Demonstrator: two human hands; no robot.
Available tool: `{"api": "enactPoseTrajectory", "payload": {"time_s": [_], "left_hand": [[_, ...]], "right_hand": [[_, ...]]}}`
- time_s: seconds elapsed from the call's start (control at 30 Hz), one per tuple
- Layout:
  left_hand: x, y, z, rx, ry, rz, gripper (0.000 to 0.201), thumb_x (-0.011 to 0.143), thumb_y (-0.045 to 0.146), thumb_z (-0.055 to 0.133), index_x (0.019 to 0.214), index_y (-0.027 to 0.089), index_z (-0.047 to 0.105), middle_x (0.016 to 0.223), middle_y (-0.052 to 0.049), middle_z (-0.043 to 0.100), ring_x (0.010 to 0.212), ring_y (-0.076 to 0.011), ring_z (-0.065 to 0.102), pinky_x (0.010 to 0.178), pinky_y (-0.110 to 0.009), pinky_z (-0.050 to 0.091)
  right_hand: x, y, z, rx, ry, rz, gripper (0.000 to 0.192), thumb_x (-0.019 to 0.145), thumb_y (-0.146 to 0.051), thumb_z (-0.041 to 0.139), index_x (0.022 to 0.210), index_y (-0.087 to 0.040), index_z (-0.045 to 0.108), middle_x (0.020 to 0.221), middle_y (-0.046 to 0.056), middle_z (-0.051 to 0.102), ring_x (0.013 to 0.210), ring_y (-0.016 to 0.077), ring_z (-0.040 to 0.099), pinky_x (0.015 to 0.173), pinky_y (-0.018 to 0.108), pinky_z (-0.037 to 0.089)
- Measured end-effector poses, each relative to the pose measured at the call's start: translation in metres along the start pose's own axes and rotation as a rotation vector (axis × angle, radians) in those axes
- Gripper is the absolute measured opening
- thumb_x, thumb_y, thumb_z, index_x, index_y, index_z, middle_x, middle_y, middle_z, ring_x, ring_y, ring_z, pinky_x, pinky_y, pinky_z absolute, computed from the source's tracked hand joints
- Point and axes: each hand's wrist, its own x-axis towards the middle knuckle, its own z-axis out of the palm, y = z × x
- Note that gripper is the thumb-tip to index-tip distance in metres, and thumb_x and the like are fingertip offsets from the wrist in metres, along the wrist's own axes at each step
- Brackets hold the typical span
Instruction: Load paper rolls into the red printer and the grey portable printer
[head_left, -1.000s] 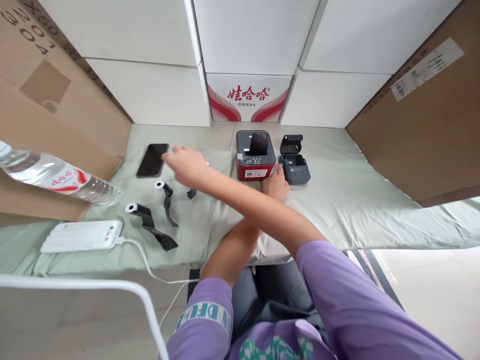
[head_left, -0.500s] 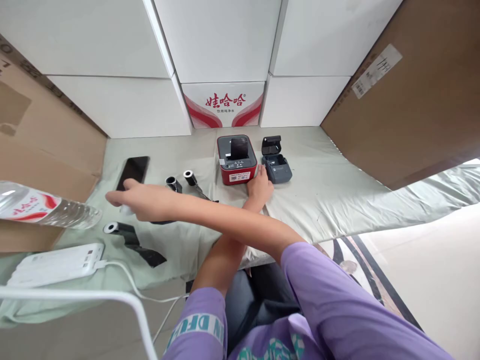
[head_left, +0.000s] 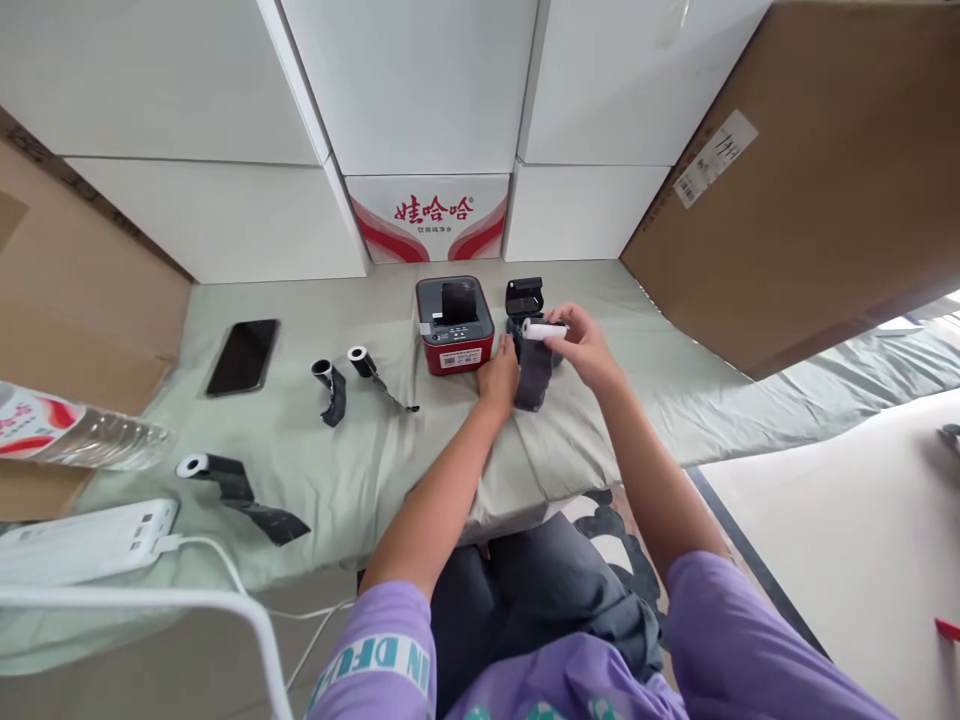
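My right hand [head_left: 586, 347] pinches a small roll [head_left: 544, 330] by its right end. The roll is white outside, and a dark strip [head_left: 533, 375] hangs from it toward the cloth. Beneath it, partly covered, lies a small dark printer [head_left: 523, 296] with its lid raised. My left hand [head_left: 498, 379] rests between that printer and a red and black label printer [head_left: 459, 352], fingers stretched out, seemingly against the small printer's side. A black strip sticks up from the red printer's top. Farther left lie two rolls with dark strips, one black [head_left: 337, 397] and one with a white core [head_left: 360, 360].
A phone [head_left: 244, 357] lies at the left. Nearer me are another dark roll [head_left: 225, 478], a white power bank [head_left: 97, 540] with a cable, and a water bottle [head_left: 90, 435]. White boxes [head_left: 420, 80] line the back; a cardboard box [head_left: 787, 200] stands right.
My right hand has swung from the phone's side across to the small printer, now with the roll showing in its fingers. My left hand has stayed between the printers. The view shifted slightly.
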Motion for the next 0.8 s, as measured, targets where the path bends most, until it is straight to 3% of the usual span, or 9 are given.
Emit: {"api": "enactPoseTrajectory", "payload": {"time_s": [0.1,0.2,0.33,0.47,0.63,0.8], "left_hand": [[-0.001,0.0,0.004,-0.004,0.027,0.014,0.07,0.096,0.02,0.046,0.164,0.018,0.029,0.17,-0.007,0.032,0.132,-0.0242,0.062,0.103,-0.034,0.056],[0.0,-0.001,0.007,-0.008,0.053,0.013,0.073,0.093,0.021,0.047,0.163,0.018,0.03,0.169,-0.006,0.034,0.135,-0.0249,0.061,0.101,-0.035,0.057],[0.0,-0.001,0.008,0.009,0.064,0.013,0.072,0.092,0.022,0.045,0.163,0.015,0.032,0.169,-0.006,0.035,0.131,-0.0255,0.063,0.1,-0.036,0.058],[0.001,-0.001,0.008,0.01,0.049,0.004,0.072,0.093,0.022,0.045,0.163,0.015,0.031,0.169,-0.006,0.035,0.127,-0.0253,0.065,0.1,-0.036,0.058],[0.002,-0.002,0.009,0.007,0.049,0.004,0.072,0.092,0.022,0.046,0.163,0.016,0.032,0.169,-0.006,0.034,0.128,-0.0258,0.064,0.099,-0.036,0.058],[0.002,-0.002,0.009,0.001,0.059,0.009,0.072,0.092,0.022,0.045,0.163,0.015,0.032,0.169,-0.007,0.035,0.129,-0.0265,0.064,0.097,-0.037,0.059]], "right_hand": [[0.023,0.021,-0.03,-0.099,0.023,0.024,0.036,0.066,-0.033,0.072,0.093,-0.025,0.05,0.098,0.001,0.057,0.074,0.0133,0.049,0.066,0.026,0.039],[0.047,0.038,-0.042,-0.215,-0.022,0.017,0.032,0.065,-0.03,0.069,0.092,-0.023,0.053,0.094,0.001,0.06,0.073,0.0138,0.049,0.066,0.027,0.037],[0.069,0.057,-0.04,-0.408,-0.047,-0.053,0.026,0.066,-0.031,0.066,0.089,-0.021,0.059,0.096,0.004,0.067,0.088,0.0189,0.055,0.075,0.03,0.039],[0.079,0.07,-0.036,-0.521,-0.105,-0.048,0.025,0.068,-0.029,0.064,0.092,-0.021,0.062,0.096,0.003,0.068,0.086,0.0189,0.054,0.073,0.029,0.04],[0.084,0.075,-0.038,-0.634,-0.12,-0.077,0.025,0.07,-0.028,0.065,0.094,-0.02,0.062,0.09,0.002,0.066,0.08,0.0185,0.054,0.07,0.028,0.039],[0.083,0.073,-0.036,-0.763,-0.189,-0.16,0.02,0.076,-0.021,0.06,0.095,-0.019,0.062,0.098,0.005,0.07,0.086,0.0207,0.057,0.079,0.03,0.041]]}}
